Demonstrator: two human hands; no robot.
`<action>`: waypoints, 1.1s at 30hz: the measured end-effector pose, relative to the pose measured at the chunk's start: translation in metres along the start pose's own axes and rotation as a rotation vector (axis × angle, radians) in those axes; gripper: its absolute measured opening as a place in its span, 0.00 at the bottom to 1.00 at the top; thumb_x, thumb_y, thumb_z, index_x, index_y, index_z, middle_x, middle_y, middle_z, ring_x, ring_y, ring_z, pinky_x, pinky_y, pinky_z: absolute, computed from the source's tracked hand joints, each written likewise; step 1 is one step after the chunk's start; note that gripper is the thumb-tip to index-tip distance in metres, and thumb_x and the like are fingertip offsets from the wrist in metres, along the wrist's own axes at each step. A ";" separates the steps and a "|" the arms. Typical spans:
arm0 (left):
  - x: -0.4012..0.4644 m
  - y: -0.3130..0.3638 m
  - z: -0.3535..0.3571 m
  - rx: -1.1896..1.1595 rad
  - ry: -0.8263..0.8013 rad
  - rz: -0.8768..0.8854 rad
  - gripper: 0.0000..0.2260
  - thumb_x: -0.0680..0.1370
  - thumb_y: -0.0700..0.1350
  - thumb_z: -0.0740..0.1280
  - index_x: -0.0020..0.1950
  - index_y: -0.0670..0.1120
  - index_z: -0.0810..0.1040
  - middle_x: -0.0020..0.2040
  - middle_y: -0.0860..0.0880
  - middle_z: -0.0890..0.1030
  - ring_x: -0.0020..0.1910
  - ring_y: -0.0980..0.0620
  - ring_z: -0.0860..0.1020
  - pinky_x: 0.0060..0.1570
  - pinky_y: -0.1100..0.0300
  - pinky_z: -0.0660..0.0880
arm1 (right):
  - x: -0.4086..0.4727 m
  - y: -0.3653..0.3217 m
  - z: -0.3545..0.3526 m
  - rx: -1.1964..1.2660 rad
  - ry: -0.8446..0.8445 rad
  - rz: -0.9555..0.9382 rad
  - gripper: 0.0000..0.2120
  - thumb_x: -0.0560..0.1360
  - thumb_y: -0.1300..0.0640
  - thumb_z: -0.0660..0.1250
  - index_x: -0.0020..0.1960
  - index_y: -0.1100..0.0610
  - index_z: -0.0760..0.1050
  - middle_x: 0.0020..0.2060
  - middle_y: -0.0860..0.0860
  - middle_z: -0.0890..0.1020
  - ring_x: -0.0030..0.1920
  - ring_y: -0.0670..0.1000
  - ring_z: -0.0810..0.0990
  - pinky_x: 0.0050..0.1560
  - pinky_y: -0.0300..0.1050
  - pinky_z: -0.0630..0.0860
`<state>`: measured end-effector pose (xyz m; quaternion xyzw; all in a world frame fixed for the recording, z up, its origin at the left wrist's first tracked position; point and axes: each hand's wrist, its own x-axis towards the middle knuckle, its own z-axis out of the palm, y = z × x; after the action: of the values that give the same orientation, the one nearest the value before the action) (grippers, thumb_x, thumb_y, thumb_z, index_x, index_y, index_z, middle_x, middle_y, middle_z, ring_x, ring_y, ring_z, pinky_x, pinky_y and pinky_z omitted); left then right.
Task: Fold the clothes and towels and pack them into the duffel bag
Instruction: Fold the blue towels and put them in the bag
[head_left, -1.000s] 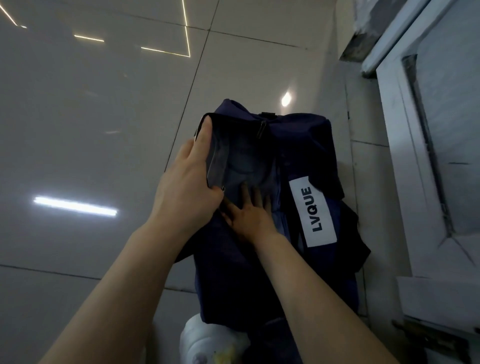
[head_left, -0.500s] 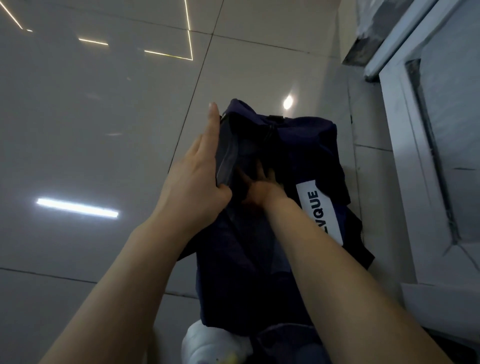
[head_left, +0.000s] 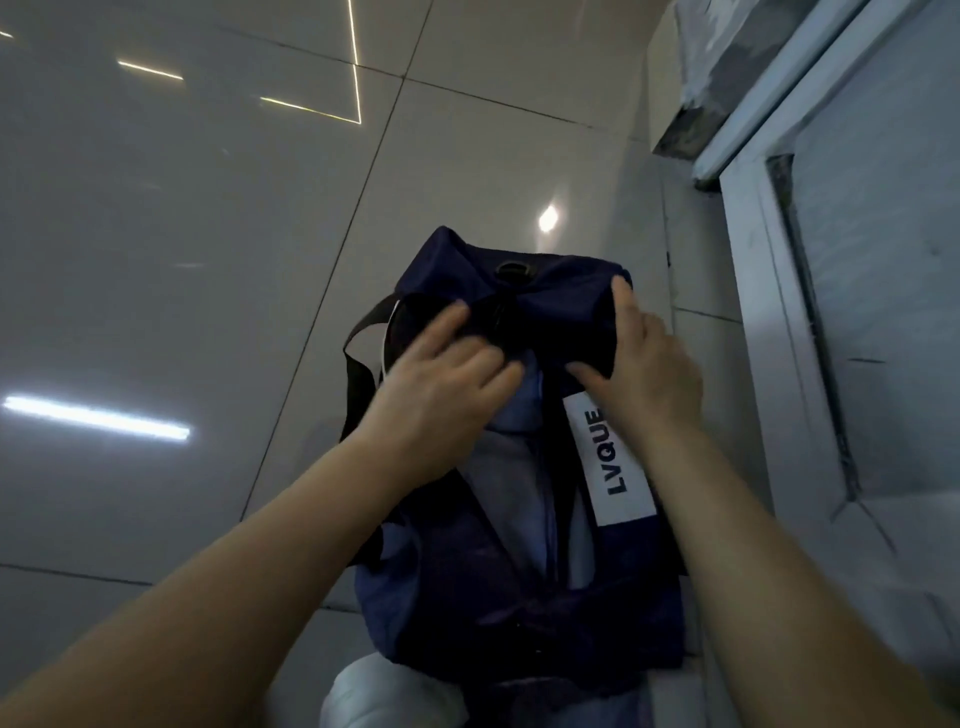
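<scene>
Your 2 hands are now working at the far end of the duffel bag (head_left: 519, 587) lying on the floor (head_left: 208, 234). Your right hand (head_left: 641, 371), withdrawn from inside, is gripping the bag's right edge; your left hand (head_left: 441, 379) is pinching the left flap, no longer holding it open. Pale folded fabric (head_left: 524, 467) is showing inside.

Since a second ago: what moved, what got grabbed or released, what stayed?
The right hand came out of the duffel bag opening and now grips the bag's far end on the right side. The left hand let go of the opening's left edge and moved onto the far end, fingers curled in the fabric. Light blue clothing shows in the opening. The bag stays on the tiled floor, label up.
</scene>
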<state>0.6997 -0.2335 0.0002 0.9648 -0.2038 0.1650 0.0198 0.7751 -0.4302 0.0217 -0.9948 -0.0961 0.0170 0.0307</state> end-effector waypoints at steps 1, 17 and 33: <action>0.008 0.003 0.005 -0.036 -0.096 0.083 0.12 0.73 0.38 0.62 0.54 0.43 0.79 0.50 0.45 0.80 0.49 0.44 0.79 0.64 0.49 0.68 | 0.011 0.002 -0.001 0.008 -0.041 -0.015 0.39 0.77 0.48 0.66 0.79 0.51 0.46 0.59 0.61 0.76 0.52 0.61 0.76 0.44 0.51 0.71; 0.020 0.018 0.047 -0.122 -0.529 0.056 0.26 0.81 0.59 0.42 0.79 0.52 0.50 0.78 0.48 0.54 0.74 0.45 0.57 0.70 0.52 0.55 | 0.074 0.000 -0.036 -0.280 0.063 -0.267 0.22 0.79 0.67 0.53 0.72 0.60 0.58 0.43 0.64 0.77 0.36 0.58 0.69 0.35 0.49 0.64; 0.064 0.001 0.081 -0.102 -0.724 -0.038 0.35 0.78 0.68 0.49 0.77 0.57 0.36 0.77 0.46 0.34 0.76 0.41 0.36 0.73 0.40 0.43 | 0.089 0.002 -0.052 -0.426 -0.046 -0.338 0.22 0.79 0.63 0.54 0.72 0.56 0.57 0.46 0.64 0.78 0.37 0.58 0.69 0.36 0.49 0.63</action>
<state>0.7797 -0.2676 -0.0550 0.9621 -0.1877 -0.1979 -0.0025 0.8649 -0.4179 0.0710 -0.9480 -0.2631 0.0136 -0.1788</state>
